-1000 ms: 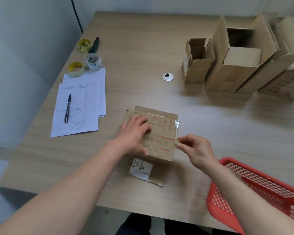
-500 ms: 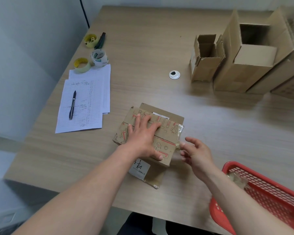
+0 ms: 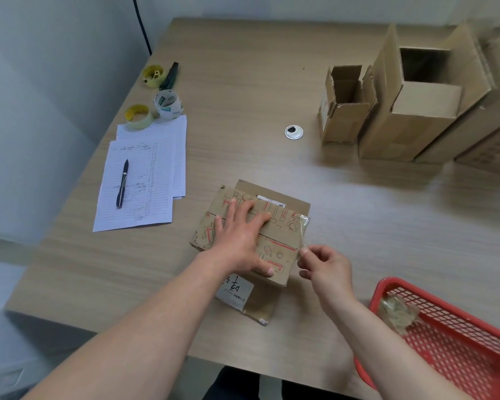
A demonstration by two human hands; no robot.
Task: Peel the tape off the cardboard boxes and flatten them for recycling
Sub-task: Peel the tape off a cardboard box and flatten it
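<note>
We press our left hand (image 3: 240, 238) flat on the red-printed cardboard box (image 3: 274, 226) at the near counter (image 3: 243, 96); our right hand (image 3: 325, 267) pinches its clear tape strip (image 3: 303, 235). Four far boxes (image 3: 410, 111) remain unflattened.

Matt printed cardboard box (image 3: 274, 238), glossy clear tape (image 3: 303, 226), wood-grain table (image 3: 243, 96), red plastic basket (image 3: 456, 339).

Head camera, looking forward and down (close) over table (image 3: 243, 82)
</note>
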